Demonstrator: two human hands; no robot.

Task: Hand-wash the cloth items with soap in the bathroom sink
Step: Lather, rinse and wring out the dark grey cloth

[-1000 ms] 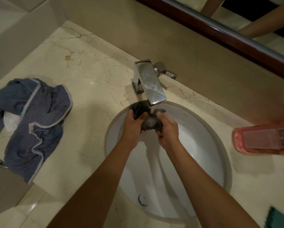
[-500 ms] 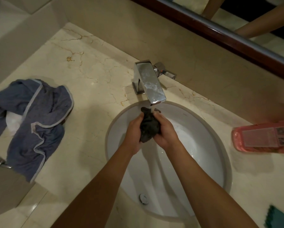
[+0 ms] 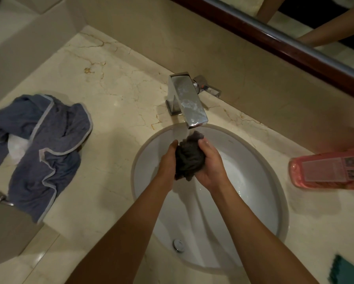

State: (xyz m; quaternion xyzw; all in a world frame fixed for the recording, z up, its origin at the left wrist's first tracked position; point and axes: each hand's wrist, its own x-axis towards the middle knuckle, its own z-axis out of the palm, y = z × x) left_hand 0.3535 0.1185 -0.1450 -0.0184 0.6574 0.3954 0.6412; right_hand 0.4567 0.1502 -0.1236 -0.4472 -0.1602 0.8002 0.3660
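Note:
A small dark grey cloth (image 3: 189, 158), wet and bunched into a ball, sits between both hands over the white oval sink (image 3: 254, 193), just under the chrome faucet spout (image 3: 189, 105). Water runs from the spout onto the cloth's top. My left hand (image 3: 167, 163) cups the cloth from the left with fingers curled round it. My right hand (image 3: 210, 166) grips it from the right, thumb on top. A pink soap bottle (image 3: 328, 170) lies on its side on the counter to the right.
A blue-grey garment with pale trim (image 3: 43, 148) lies crumpled on the marble counter at the left edge. The drain plug (image 3: 178, 245) shows at the basin's near side. A teal item (image 3: 348, 271) pokes in at bottom right. A mirror with a dark frame (image 3: 274, 35) runs behind.
The hands brought the spread cloth together into a tight ball and squeezed it, dropping slightly lower under the running spout. The garment and bottle stayed put.

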